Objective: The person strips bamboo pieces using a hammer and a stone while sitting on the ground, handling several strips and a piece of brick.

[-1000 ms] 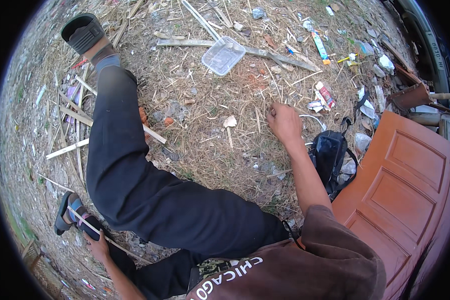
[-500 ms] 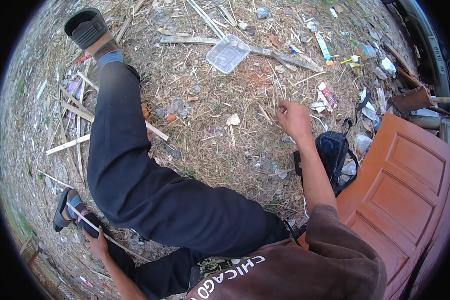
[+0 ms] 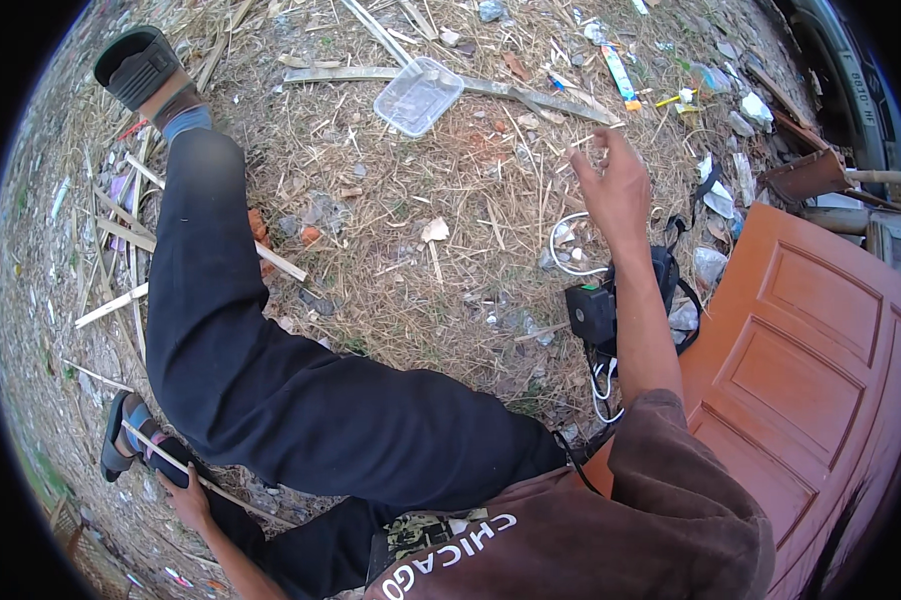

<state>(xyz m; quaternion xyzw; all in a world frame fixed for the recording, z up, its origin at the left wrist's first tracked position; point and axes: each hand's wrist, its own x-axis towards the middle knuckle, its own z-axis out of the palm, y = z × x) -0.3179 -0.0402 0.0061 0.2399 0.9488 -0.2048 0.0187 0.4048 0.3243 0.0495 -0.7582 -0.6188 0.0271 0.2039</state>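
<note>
My left hand (image 3: 189, 499) is low at the left, beside my lower leg and sandalled foot (image 3: 120, 450). Its thumb presses on a thin pale wooden strip (image 3: 158, 449), which lies slantwise across the foot and leg. Part of the grip is hidden under the palm. My right hand (image 3: 618, 192) hovers over the dry grass at the right, fingers apart and nothing in them. Below its wrist are a black bag (image 3: 662, 266), a small black box (image 3: 592, 313) and a looped white cable (image 3: 554, 245).
A brown panelled door (image 3: 710, 370) lies at my right. A clear plastic container (image 3: 419, 96) sits ahead on a long wooden slat (image 3: 340, 74). Split wood strips (image 3: 111, 306) and litter are strewn on the ground. A vehicle (image 3: 865, 90) stands at the far right.
My right hand has moved forward and its curled fingers have spread. The black box and white cable show more fully beside the forearm. My left hand keeps its hold on the strip.
</note>
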